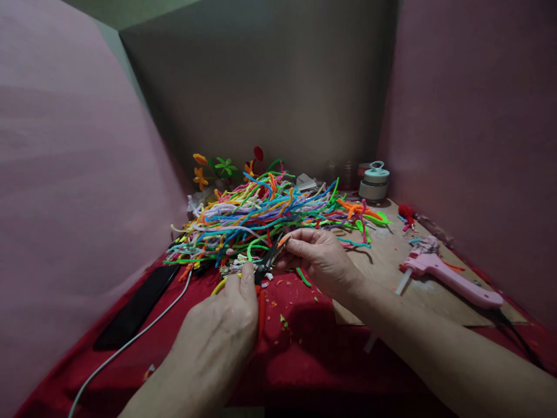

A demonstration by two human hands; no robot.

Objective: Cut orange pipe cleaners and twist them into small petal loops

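Note:
My left hand (221, 325) is closed around the handles of a pair of scissors (266, 264) with dark blades and red handles. The blades point up and away, toward the fingertips of my right hand (319, 255). Thumb and fingers of that hand pinch a small orange pipe cleaner (284, 240), which lies at the blade tips. Whether the blades touch it I cannot tell. Just behind both hands spreads a big heap of pipe cleaners (243, 217) in many colours. Small fuzzy clippings (284, 322) are scattered on the red cloth (313, 354) below.
A pink glue gun (452, 278) rests on a brown board (383, 255) at right, its cord trailing off. At left lie a black phone-like slab (134, 307) and a white cable (130, 342). A lidded jar (374, 184) and pipe-cleaner flowers (213, 168) stand behind; walls enclose the sides.

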